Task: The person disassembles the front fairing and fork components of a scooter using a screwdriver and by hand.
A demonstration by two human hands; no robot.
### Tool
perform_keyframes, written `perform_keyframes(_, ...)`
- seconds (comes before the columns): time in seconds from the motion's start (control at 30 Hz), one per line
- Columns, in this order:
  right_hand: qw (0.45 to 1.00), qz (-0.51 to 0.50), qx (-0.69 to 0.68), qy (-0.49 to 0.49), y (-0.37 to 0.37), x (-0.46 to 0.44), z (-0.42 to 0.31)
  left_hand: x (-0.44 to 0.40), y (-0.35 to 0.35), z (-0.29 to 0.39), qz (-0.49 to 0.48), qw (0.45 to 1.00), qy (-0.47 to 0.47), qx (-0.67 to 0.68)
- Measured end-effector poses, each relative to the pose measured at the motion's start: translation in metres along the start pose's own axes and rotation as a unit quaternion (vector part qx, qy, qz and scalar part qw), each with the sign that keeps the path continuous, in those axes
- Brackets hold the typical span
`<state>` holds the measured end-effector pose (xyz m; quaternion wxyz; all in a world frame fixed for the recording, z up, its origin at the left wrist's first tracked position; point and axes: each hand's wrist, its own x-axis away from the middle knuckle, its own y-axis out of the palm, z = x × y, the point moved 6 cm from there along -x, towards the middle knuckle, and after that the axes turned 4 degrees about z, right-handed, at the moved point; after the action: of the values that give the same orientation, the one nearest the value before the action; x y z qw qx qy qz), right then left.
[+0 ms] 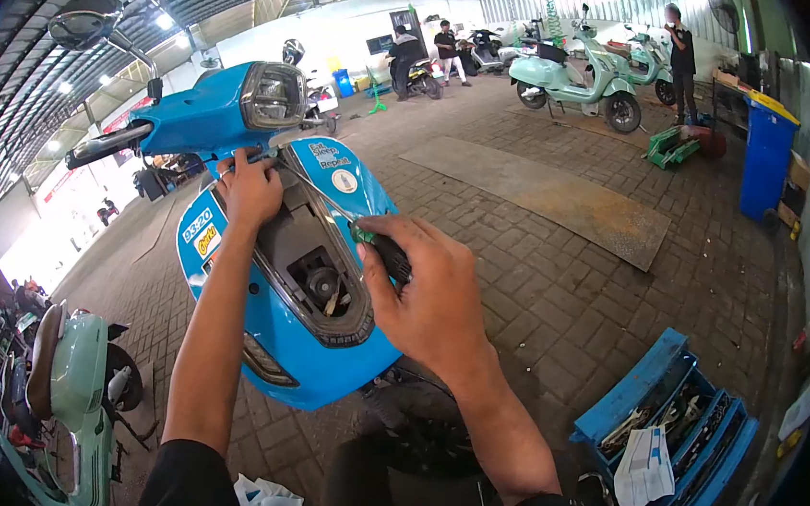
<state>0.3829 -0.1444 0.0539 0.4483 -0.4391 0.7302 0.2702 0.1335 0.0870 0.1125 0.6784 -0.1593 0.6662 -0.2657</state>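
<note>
Pinching a likely light, stiff screwdriver [361,235] by its handle [392,256], the best spot, the right hand [435,289] leaves me unable to tell what the left hand [254,194] pinches on the blue scooter [273,333].

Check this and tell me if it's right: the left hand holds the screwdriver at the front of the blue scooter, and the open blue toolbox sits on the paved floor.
Not quite: the head view shows the right hand holding the screwdriver at the front of the blue scooter. The open blue toolbox does sit on the paved floor.
</note>
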Motion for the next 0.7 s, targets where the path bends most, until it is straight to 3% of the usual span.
perform_keyframes(0.13, 1.0, 0.003, -0.004, 0.018, -0.003, 0.001, 0.01, -0.007, -0.018, 0.002, -0.001, 0.997, 0.057, -0.048)
perform_keyframes(0.2, 1.0, 0.013, -0.006, 0.018, -0.006, 0.001, 0.013, -0.017, -0.019, 0.003, -0.019, 0.98, 0.169, -0.1)
perform_keyframes(0.23, 1.0, 0.013, -0.014, 0.022, -0.007, 0.001, 0.014, -0.022, -0.021, 0.0, -0.018, 0.98, 0.171, -0.099)
perform_keyframes(0.3, 0.999, 0.015, -0.02, 0.026, -0.007, 0.001, 0.015, -0.023, -0.022, 0.012, -0.017, 0.93, 0.322, -0.177)
perform_keyframes(0.43, 0.999, 0.02, -0.023, 0.01, -0.004, 0.002, 0.016, -0.029, -0.022, 0.005, -0.013, 0.911, 0.368, -0.185)
perform_keyframes(0.5, 0.999, 0.028, -0.019, -0.004, -0.004, 0.003, 0.011, -0.028, -0.015, 0.007, -0.007, 0.872, 0.445, -0.206)
perform_keyframes(0.57, 1.0, 0.006, 0.008, 0.028, -0.001, 0.005, 0.008, -0.035, -0.009, 0.01, -0.031, 0.862, 0.459, -0.211)
perform_keyframes(0.6, 0.999, 0.026, 0.017, -0.029, 0.001, 0.004, 0.004, -0.036, -0.004, 0.012, -0.06, 0.852, 0.47, -0.221)
perform_keyframes(0.7, 1.0, 0.006, 0.013, -0.012, 0.004, 0.007, -0.002, -0.04, -0.001, 0.015, -0.053, 0.845, 0.488, -0.211)
